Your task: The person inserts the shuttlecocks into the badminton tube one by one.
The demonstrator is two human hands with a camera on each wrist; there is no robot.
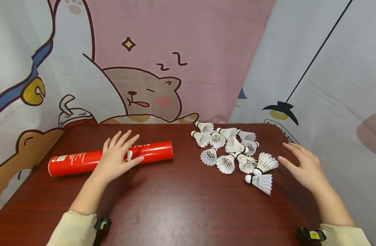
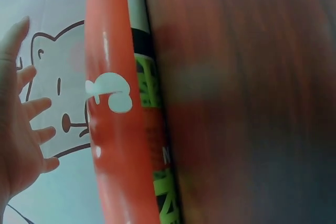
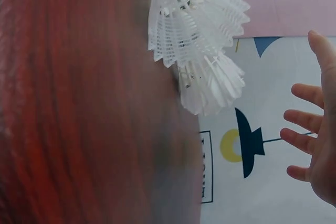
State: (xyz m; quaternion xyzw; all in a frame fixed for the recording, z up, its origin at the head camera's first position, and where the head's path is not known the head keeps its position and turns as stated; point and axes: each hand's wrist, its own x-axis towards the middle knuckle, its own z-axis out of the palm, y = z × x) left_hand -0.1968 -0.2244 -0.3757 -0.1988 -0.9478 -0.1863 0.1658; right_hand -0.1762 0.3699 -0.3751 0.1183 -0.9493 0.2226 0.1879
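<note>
Two hands show, both with fingers spread and gripping nothing. The left hand (image 1: 118, 157) is above one red tube (image 1: 80, 162), crossing in front of its middle part; in the left wrist view a gap shows between the fingers and the tube. The right hand (image 1: 304, 165) is at the right side of the table (image 1: 175, 205), its thumb tip just beside the nearest of the shuttlecocks (image 1: 265, 163).

One tube lies on its side, slightly slanted, its right end farther from the person than its left. Twelve white shuttlecocks lie in a loose cluster right of centre, many touching or overlapping; their skirts point various ways. The one nearest the person has its cork to the left.

The farthest shuttlecocks sit close to the table's far edge. The tube's left end is near the left edge. The right edge runs past the right hand, which partly hides it. Brown tabletop shows between the tube's right end and the cluster, and a broader stretch of it runs from both toward the person, giving room to move.

Two pale sleeves (image 1: 75, 229) and two dark wrist devices (image 1: 102, 223) show near the bottom. A patterned cloth (image 1: 212, 51) hangs behind the table.
</note>
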